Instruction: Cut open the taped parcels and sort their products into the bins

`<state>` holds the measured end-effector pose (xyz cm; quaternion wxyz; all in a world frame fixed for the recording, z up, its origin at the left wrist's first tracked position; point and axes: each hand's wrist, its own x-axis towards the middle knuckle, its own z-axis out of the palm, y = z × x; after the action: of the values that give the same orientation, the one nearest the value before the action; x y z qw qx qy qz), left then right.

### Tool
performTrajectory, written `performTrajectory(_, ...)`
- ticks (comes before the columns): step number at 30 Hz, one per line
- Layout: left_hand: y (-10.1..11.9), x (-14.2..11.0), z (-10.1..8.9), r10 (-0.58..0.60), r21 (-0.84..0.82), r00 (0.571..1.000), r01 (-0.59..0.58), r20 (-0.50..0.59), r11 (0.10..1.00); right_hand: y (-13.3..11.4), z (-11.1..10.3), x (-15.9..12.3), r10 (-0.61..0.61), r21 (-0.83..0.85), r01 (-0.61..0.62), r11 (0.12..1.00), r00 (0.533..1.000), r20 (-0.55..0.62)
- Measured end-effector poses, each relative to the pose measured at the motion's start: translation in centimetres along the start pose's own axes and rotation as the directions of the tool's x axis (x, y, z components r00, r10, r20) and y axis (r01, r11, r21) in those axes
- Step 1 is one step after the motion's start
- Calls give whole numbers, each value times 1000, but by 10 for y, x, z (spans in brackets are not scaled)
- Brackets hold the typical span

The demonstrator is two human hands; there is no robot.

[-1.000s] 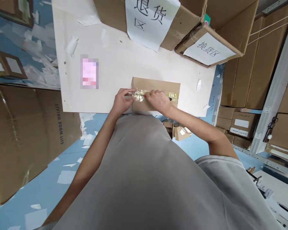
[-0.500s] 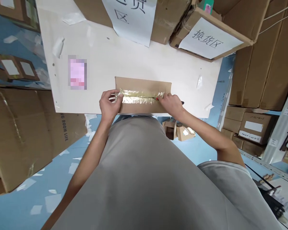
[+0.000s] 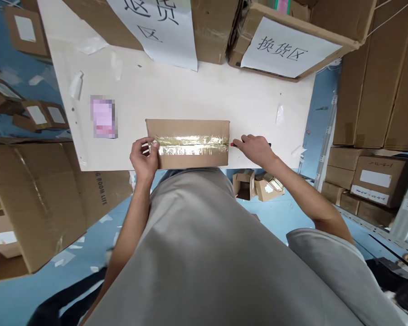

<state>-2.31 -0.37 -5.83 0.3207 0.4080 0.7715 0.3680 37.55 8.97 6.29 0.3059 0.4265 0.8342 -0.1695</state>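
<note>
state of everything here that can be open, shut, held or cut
Taped box: flaps down
Tape: line along middle; cut depth unclear
Left hand: touching box's left end
Right hand: closed on red-tipped tool
Red-tipped tool: held, off the box
Upper-right signed box: open
Small floor box: open
Pink item: blurred, unclear

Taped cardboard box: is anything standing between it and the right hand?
Nothing visible, apart from the red-tipped tool held in the right hand, its tip just right of the box, over the white tabletop.

The box (image 3: 190,145) lies on the table (image 3: 177,95) between left hand (image 3: 144,158) and right hand (image 3: 257,150)
</note>
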Motion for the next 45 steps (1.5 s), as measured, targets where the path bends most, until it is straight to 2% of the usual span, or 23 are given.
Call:
performTrajectory(2, -1, 2, -1, -14, -18, 1000, 14, 7, 1000, 11, 31, 10, -36, 91, 43, 995, 997, -75)
performTrajectory(5, -3, 7, -4, -28, -37, 999, 29, 14, 999, 7, 84, 30, 34, 324, 28, 946, 982, -183)
performTrajectory(7, -4, 11, -7, -27, -51, 999, 28, 20, 998, -9, 116, 44, 128, 527, 33, 849, 956, -265)
performTrajectory(10, -8, 21, -18, -32, -49, 999, 33, 21, 998, -39, 151, 61, 343, 794, 38, 606, 889, -305)
performTrajectory(12, -13, 28, -29, -38, -39, 999, 38, 5, 999, -58, 162, 70, 503, 911, -17, 411, 838, -211)
performTrajectory(14, -22, 36, -42, -38, -40, 999, 37, -7, 999, -77, 162, 79, 598, 974, -47, 220, 795, -97)
performTrajectory(16, -31, 43, -56, -43, -38, 999, 44, 8, 998, -96, 153, 85, 633, 996, 16, 90, 771, -70)
performTrajectory(17, -36, 47, -62, -51, -32, 999, 51, 19, 998, -106, 145, 87, 645, 996, 65, 61, 759, -89)
performTrajectory(19, -46, 53, -72, -62, -12, 997, 63, 48, 998, -124, 125, 84, 675, 990, 119, 77, 725, -139)
performTrajectory(21, -54, 58, -75, -57, -1, 995, 57, 87, 998, -136, 103, 74, 706, 985, 77, 155, 689, -165)
performTrajectory(23, -58, 62, -66, -43, -7, 988, 44, 151, 999, -140, 80, 56, 743, 969, -11, 248, 644, -183)
performTrajectory(25, -59, 63, -46, -31, -24, 970, 38, 239, 999, -136, 59, 34, 781, 939, -96, 330, 587, -215)
performTrajectory(28, -53, 63, -5, -35, -27, 902, 52, 429, 998, -124, 31, 8, 801, 875, -208, 437, 532, -273)
performTrajectory(30, -45, 63, 15, -49, 11, 819, 52, 572, 999, -121, 17, 2, 786, 824, -259, 503, 535, -312)
performTrajectory(31, -40, 64, 21, -55, 30, 790, 46, 610, 998, -122, 11, 1, 771, 798, -277, 536, 545, -329)
performTrajectory(32, -35, 67, 22, -50, 35, 779, 37, 625, 999, -125, 7, 3, 757, 770, -295, 566, 557, -343)
performTrajectory(34, -20, 74, 16, 14, -27, 819, 1, 573, 1000, -136, 2, 8, 731, 714, -333, 616, 580, -360)
performTrajectory(36, 1, 84, 1, 145, -170, 872, -72, 467, 983, -147, 0, 13, 724, 673, -371, 640, 585, -366)
performTrajectory(37, 14, 88, -7, 219, -246, 881, -122, 420, 962, -152, 0, 15, 727, 663, -386, 641, 581, -365)
performTrajectory(39, 40, 97, -21, 316, -329, 859, -186, 403, 926, -157, -3, 15, 740, 654, -415, 632, 572, -353)
performTrajectory(41, 63, 104, -28, 379, -337, 805, -238, 457, 911, -159, -8, 10, 755, 632, -464, 621, 571, -323)
performTrajectory(43, 77, 108, -30, 406, -331, 752, -261, 519, 907, -163, -18, 2, 778, 589, -538, 604, 558, -288)
performTrajectory(45, 82, 111, -29, 414, -333, 721, -263, 556, 905, -174, -32, -9, 812, 573, -594, 564, 525, -256)
